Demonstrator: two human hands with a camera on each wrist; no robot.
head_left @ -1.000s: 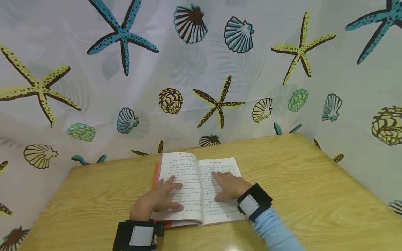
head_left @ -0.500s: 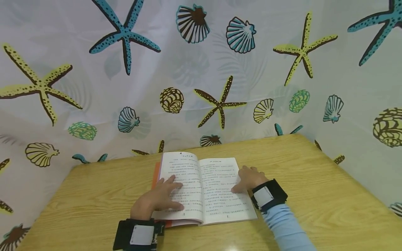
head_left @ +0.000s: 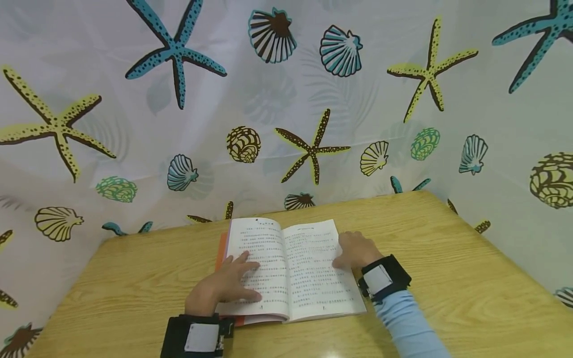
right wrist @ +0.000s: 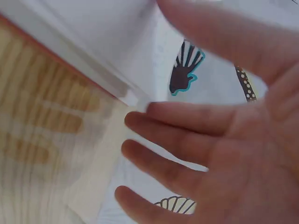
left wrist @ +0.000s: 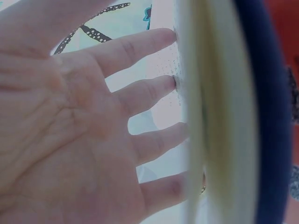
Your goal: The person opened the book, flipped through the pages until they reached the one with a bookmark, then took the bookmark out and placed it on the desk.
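An open book (head_left: pixel 313 278) with printed pages lies on the table. My left hand (head_left: pixel 228 283) rests on its left page, fingers spread and straight. In the left wrist view, the fingertips (left wrist: pixel 166 84) of that hand touch the page, and the book's thick, blurred edge (left wrist: pixel 224 116) fills the right side. At the book's right edge, my right hand (head_left: pixel 355 251) pinches the right page (head_left: pixel 315 236) between thumb and index finger, and that page's upper corner is slightly raised. In the right wrist view, the other fingers (right wrist: pixel 163 168) extend beside the book's edge (right wrist: pixel 88 65).
The wooden table (head_left: pixel 447 278) extends on both sides of the book. Behind it hangs a pale cloth (head_left: pixel 277 99) printed with starfish and shells. Each wrist wears a black strap (head_left: pixel 387 278) with a device.
My right hand has slid right across the right page to its outer edge, and its fingers have drawn in there. The page's upper corner has risen a little. My left hand stays put.
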